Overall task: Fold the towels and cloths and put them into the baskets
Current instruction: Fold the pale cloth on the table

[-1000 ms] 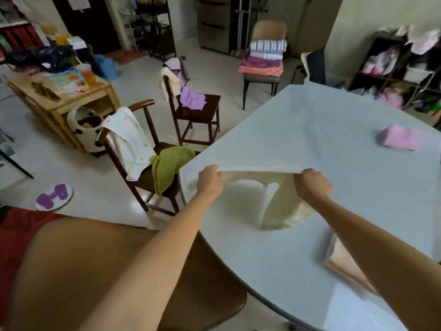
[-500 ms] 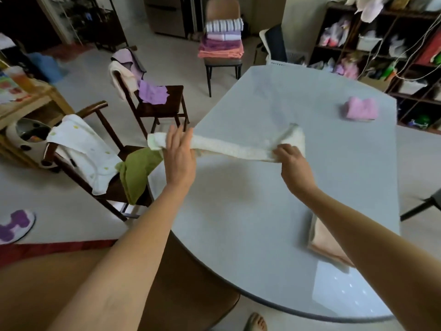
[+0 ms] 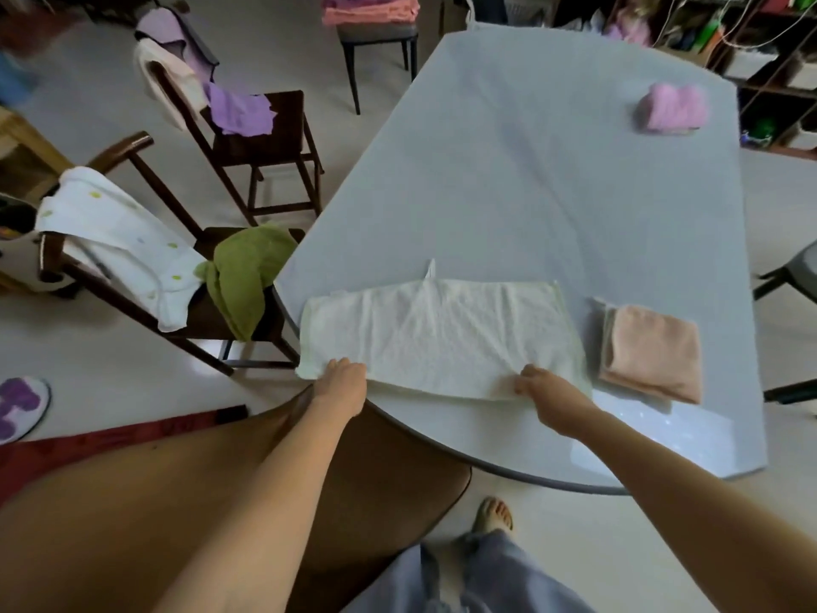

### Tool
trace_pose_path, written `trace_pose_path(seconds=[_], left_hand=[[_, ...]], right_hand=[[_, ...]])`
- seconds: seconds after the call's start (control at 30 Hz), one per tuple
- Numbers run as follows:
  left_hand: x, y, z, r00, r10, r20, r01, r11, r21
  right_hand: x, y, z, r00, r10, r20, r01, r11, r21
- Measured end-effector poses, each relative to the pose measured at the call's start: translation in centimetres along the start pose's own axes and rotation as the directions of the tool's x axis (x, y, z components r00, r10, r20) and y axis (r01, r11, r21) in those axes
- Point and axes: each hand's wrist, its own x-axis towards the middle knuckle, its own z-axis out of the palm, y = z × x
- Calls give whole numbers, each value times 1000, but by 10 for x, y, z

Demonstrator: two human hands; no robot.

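Cream terry towel (image 3: 437, 336), stretched in the air a moment ago, now lies flat on the pale grey table (image 3: 552, 170), my left hand (image 3: 340, 384) and right hand (image 3: 546, 391) pinching its near edge, ready for folding.

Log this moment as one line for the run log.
step: folding | cream towel flat on table | left hand grips near-left corner | right hand pinches near edge | peach towel folded, right | baskets: unseen

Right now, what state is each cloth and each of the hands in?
Cream towel: spread flat on the table, near edge gripped.
Left hand: pinching the towel's near-left corner.
Right hand: pinching its near edge.
Peach cloth: folded, on the table.
Pink cloth: bunched, far side.
Green cloth: unfolded, draped on a chair.
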Motion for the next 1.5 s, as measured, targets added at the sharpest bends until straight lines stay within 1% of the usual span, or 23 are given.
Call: trace_pose_path(seconds=[0.13,0.2,0.23,0.3,0.37,0.43,0.5,0.6,0.67,0.83,0.93,1.0,1.07,1.1,1.17,1.23,1.3,1.33,1.37,1.4,1.43,1.47,1.5], left_hand=[[5,-1,-9,987,1,158,-1,1000,1],[0,8,-16,968,-17,250,1,998,66],[-3,15,-19,963,-28,268,-6,992,126],[-6,37,-23,984,16,179,-55,975,214],[-10,69,-24,987,158,19,-159,969,187],[-15,105,-22,952,296,-76,-286,951,119],[-18,140,-20,918,382,-110,-381,924,29],[-17,188,-12,920,367,-138,-384,913,-136],[-17,216,-2,922,359,-143,-381,909,-172],[-11,276,26,910,399,-111,-403,915,-14],[-5,291,35,917,381,-122,-373,924,84],[-1,298,37,930,342,-134,-331,939,94],[-1,299,38,936,335,-107,-322,939,125],[0,299,40,929,355,-106,-335,926,173],[4,300,41,883,445,-152,-402,882,247],[7,298,38,840,529,-124,-463,817,345],[11,292,32,848,522,-90,-489,837,244],[13,285,30,875,475,-93,-467,879,94],[13,281,24,918,381,-113,-393,914,-104],[12,278,21,947,265,-182,-309,904,-295],[11,273,16,964,116,-239,-219,857,-467],[10,270,11,959,-33,-283,-158,765,-624],[12,268,6,951,-155,-268,-110,639,-761]], right_hand=[[-5,-4,2,997,44,67,-47,998,48],[-5,-5,-4,995,49,84,-55,996,72],[-4,-4,-9,996,58,66,-63,995,83],[2,4,-24,995,100,-11,-99,989,107],[7,17,-42,986,147,-73,-136,982,134],[17,36,-60,978,175,-115,-160,979,126],[30,55,-76,971,191,-143,-179,979,97],[55,83,-93,969,206,-139,-197,977,78],[70,100,-98,974,192,-120,-185,980,67],[107,127,-91,981,170,-90,-163,983,78],[125,126,-84,975,185,-127,-167,976,138],[137,125,-79,975,171,-141,-145,973,179],[144,123,-76,981,150,-126,-122,971,206],[146,123,-75,982,147,-118,-118,967,225],[149,122,-76,980,167,-105,-128,944,303],[150,121,-78,979,176,-99,-121,904,410],[146,122,-81,982,159,-103,-84,851,518],[144,122,-83,984,148,-97,-65,814,577],[142,123,-86,987,135,-85,-50,766,641],[139,125,-91,990,120,-72,-36,715,699],[137,126,-96,992,108,-68,-22,670,742],[133,127,-103,992,97,-81,1,635,772],[130,128,-109,990,91,-106,29,604,796]])
